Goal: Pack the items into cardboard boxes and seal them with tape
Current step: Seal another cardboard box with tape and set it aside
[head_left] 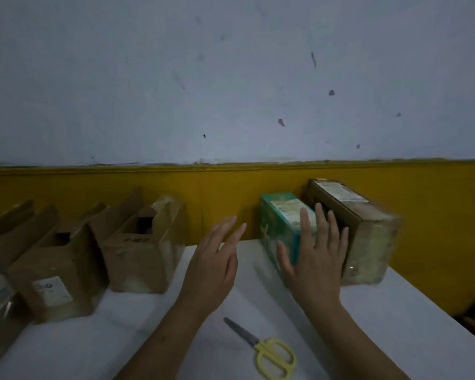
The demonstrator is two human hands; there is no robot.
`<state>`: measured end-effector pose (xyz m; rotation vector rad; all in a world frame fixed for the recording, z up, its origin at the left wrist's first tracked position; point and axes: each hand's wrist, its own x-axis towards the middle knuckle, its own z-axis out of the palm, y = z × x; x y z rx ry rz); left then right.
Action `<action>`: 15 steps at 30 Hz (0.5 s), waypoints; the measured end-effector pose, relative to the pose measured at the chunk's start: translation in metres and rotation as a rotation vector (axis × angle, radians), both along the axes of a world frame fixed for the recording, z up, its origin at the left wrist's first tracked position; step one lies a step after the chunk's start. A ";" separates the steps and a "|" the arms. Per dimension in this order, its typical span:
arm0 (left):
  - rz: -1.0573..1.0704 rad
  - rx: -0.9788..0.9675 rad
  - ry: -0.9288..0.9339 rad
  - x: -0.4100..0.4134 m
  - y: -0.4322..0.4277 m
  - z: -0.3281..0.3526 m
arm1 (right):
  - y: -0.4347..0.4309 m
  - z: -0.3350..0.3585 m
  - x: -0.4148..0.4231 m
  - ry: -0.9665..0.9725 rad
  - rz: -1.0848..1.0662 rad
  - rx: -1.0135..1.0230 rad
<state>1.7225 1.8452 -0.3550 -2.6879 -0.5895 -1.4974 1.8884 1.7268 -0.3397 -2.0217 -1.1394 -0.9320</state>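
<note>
While left hand (217, 259) and right hand (313, 256) hover empty, fingers straight and spread, teal carton (280, 223) and closed cardboard box (368, 231) stand side by side at the table's (395, 311) far right corner, where a shove could topple either off.

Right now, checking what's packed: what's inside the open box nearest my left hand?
Only a dark opening shows in the open box; its raised flaps and shadow hide the contents.
</note>
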 end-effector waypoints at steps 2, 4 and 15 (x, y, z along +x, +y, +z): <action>0.053 0.053 -0.147 -0.019 -0.006 0.022 | 0.001 0.010 -0.017 -0.036 0.163 0.117; 0.142 0.071 -0.330 -0.048 -0.008 0.039 | 0.009 0.022 -0.043 0.061 0.345 0.185; 0.435 -0.337 -0.441 -0.140 0.028 0.055 | 0.112 0.031 -0.197 0.583 0.712 -0.124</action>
